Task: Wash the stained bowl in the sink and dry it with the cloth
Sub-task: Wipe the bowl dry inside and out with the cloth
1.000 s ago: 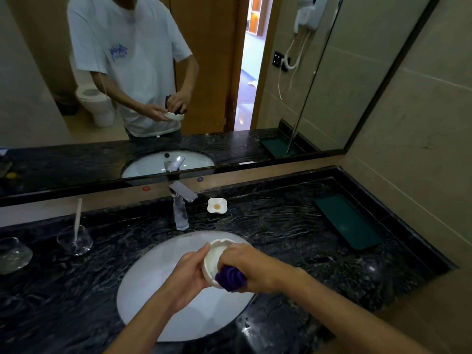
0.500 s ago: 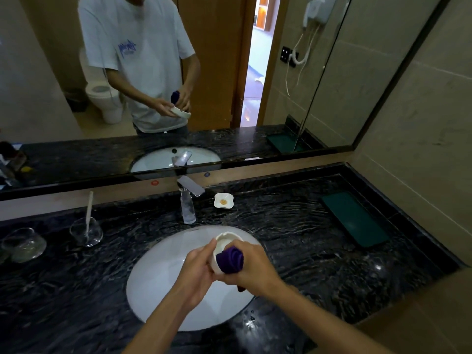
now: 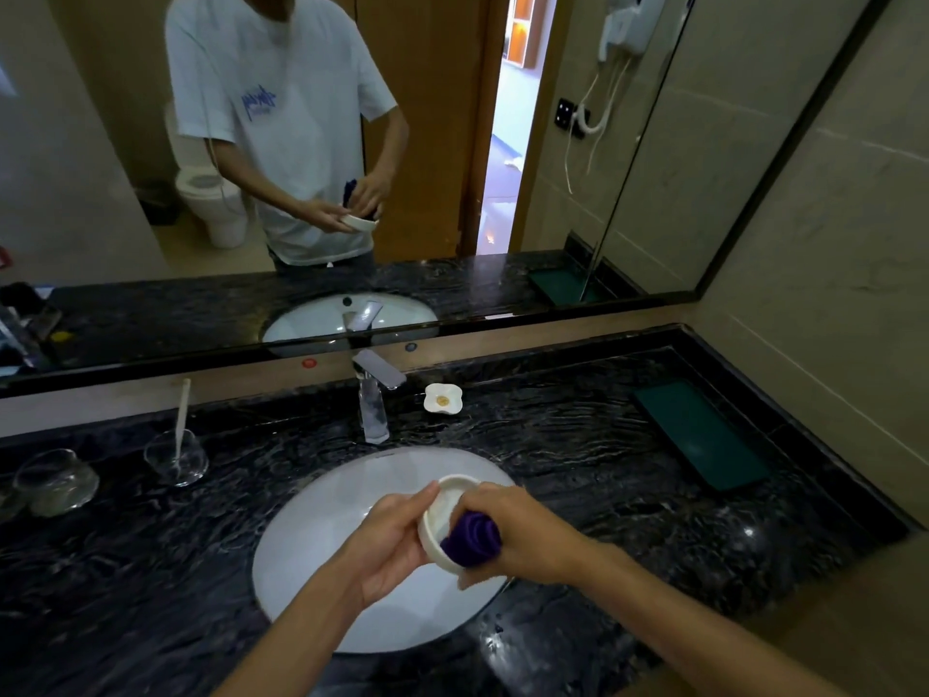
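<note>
Over the right side of the white oval sink [image 3: 311, 550], my left hand [image 3: 389, 543] holds a small white bowl [image 3: 440, 510] by its outer wall, tilted with its opening toward me. My right hand [image 3: 523, 533] grips a bunched purple cloth [image 3: 472, 538] and presses it into the bowl's inside. The hand and cloth hide the bowl's right half. No stain shows on the part of the bowl I can see.
A chrome faucet [image 3: 374, 394] stands behind the sink with no water running. Beside it lies a white flower-shaped dish [image 3: 442, 397]. Two glass cups [image 3: 176, 457] [image 3: 55, 480] stand at the left, a green tray [image 3: 701, 435] at the right. A mirror spans the back wall.
My right hand has turned the cloth around inside the bowl, and the bowl has tipped slightly. Both hands stay over the sink.
</note>
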Demonstrator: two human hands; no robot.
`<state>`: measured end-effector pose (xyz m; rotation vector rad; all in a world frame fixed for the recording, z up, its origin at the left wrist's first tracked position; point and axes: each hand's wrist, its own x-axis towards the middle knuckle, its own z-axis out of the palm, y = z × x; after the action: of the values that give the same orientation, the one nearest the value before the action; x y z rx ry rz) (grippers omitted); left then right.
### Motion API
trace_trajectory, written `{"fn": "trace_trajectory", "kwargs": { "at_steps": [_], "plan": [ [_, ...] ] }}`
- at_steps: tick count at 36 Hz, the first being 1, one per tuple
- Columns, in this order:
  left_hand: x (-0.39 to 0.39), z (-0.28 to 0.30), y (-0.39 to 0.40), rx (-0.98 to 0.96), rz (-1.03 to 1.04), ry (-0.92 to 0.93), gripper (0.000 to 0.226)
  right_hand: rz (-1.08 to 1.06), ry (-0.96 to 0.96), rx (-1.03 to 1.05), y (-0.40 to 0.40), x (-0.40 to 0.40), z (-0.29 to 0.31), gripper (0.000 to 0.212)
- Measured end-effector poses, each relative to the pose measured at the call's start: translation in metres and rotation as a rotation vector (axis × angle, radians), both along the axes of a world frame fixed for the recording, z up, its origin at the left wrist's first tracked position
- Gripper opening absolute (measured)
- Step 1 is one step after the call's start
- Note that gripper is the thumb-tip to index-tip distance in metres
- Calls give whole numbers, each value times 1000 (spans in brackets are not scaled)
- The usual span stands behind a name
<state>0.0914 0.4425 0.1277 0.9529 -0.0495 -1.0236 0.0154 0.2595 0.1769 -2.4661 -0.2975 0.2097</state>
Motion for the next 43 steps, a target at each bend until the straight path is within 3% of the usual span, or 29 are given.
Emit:
{"fn": "trace_trajectory", "kwargs": {
  "at_steps": [6,10,13,17,20,23,25,29,32,40,43],
  "plan": [
    [-19,-2,-10,8,116,-44,44,-469,-60,368,32,-12,-19,44],
    [-18,-1,-4,-10,114,-40,45,-480,27,440,32,-17,-16,43],
    [-17,2,1,-9,76,-38,46,-270,42,275,20,-20,-11,46],
    [-20,7,2,-16,10,-19,48,10,-160,66,7,-20,-5,51],
    [-19,10,1,-56,-16,11,46,197,-304,-237,5,-18,-1,43],
    [-18,8,0,-84,-24,34,43,231,-470,-582,10,-15,1,29],
    [-19,4,0,-86,-9,40,43,164,-476,-722,18,-14,4,30],
    [-21,1,-3,-53,51,38,44,48,-284,-916,32,-9,11,54],
    [-25,0,-7,-29,66,4,45,-53,-79,-905,36,-4,21,46],
    [-28,3,-11,40,31,-100,42,4,315,-601,16,4,37,27],
    [-33,2,-12,68,-10,-117,40,47,392,-426,5,8,31,30]
  ]
}}
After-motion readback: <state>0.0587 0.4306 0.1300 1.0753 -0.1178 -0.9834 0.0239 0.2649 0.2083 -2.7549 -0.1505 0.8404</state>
